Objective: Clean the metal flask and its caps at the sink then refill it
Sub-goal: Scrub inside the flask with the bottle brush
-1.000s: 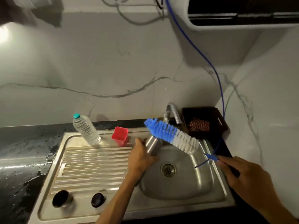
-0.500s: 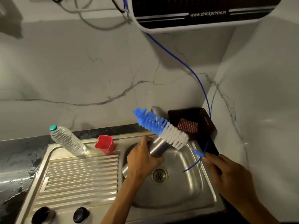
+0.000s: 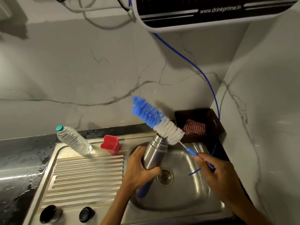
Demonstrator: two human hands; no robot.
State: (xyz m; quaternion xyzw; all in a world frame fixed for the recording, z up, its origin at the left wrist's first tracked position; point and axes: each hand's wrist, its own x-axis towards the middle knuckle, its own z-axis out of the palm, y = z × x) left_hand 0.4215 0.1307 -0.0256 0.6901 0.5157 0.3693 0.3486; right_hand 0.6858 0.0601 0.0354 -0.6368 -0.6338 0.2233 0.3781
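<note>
Over the sink (image 3: pixel 191 198): my left hand (image 3: pixel 139 168) grips the flask (image 3: pixel 154 153), tilted, mouth up. My right hand (image 3: pixel 215 172) pinches the brush (image 3: pixel 155 119) handle; white bristles touch the flask's mouth.

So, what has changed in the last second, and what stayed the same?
The left hand has tilted the steel flask more upright over the sink basin. The right hand keeps gripping the blue-and-white bottle brush, bristles outside the mouth. The plastic water bottle and red cup have not moved.
</note>
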